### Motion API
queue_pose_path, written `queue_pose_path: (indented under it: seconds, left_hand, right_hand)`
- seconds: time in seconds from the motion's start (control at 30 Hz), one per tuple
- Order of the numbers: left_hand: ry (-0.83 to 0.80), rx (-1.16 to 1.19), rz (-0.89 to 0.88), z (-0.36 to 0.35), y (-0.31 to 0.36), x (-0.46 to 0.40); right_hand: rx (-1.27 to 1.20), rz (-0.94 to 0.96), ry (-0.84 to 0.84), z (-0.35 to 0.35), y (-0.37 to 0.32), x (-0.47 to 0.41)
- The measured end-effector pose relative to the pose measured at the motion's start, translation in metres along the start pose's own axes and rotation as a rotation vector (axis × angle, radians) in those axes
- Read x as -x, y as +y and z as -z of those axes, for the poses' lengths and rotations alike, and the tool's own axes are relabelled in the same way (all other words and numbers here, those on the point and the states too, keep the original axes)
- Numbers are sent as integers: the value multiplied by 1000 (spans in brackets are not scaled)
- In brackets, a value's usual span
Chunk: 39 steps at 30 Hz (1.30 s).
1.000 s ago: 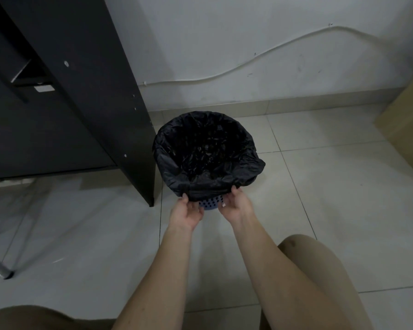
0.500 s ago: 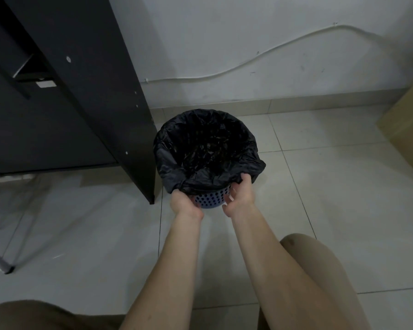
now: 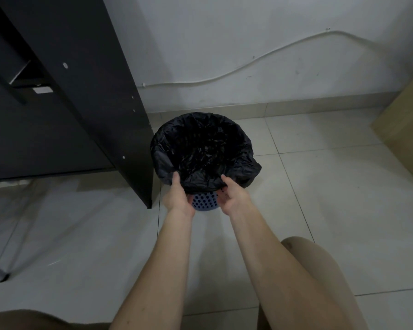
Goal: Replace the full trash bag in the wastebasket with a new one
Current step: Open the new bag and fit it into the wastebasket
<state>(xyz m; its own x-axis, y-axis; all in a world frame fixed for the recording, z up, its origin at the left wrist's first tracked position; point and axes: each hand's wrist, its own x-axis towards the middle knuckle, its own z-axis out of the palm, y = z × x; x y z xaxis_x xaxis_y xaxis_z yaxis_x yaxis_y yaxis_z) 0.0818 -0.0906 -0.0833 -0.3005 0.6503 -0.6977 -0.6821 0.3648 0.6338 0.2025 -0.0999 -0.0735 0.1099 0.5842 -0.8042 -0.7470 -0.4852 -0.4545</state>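
Observation:
A black trash bag point(image 3: 203, 148) lines a small blue perforated wastebasket point(image 3: 204, 203) on the tiled floor, its edge folded down over the rim. My left hand point(image 3: 178, 196) grips the bag's folded edge at the near left. My right hand point(image 3: 234, 196) holds the folded edge at the near right, with its thumb up against the plastic. Only a strip of the basket shows between my hands. The bag's inside looks dark, and I cannot tell what it holds.
A black desk side panel point(image 3: 100, 96) stands close to the basket's left. A white cable point(image 3: 248, 63) runs along the wall behind. A light wooden cabinet point(image 3: 405, 129) is at the right, and my knee point(image 3: 320, 270) is near the front.
Both hands rose from under the folded edge and spread apart along the rim, now gripping the bag's edge higher up. More of the blue basket shows between them.

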Motion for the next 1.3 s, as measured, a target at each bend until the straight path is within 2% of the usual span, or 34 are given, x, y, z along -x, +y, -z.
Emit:
queue_pose_path:
  seconds: [0.17, 0.27, 0.43, 0.57, 0.77, 1.07, 1.3]
  left_hand:
    - [-174, 120, 142, -3, 7, -11]
    - [-204, 180, 149, 3, 4, -18]
    - [-175, 234, 100, 5, 0, -22]
    - [-136, 151, 44, 3, 0, -22]
    - [38, -20, 40, -11, 9, -15]
    - [-98, 111, 116, -11, 8, -18]
    - [-52, 64, 127, -20, 12, -9]
  right_hand:
    - [-117, -8, -127, 1, -4, -6]
    - [-91, -16, -175, 3, -4, -9]
    - [-8, -11, -167, 1, -1, -12]
    - [28, -16, -161, 0, -1, -12]
    - [73, -30, -134, -1, -2, -13]
    - [83, -25, -121, -3, -3, -16]
    - [86, -19, -92, -3, -2, -16]
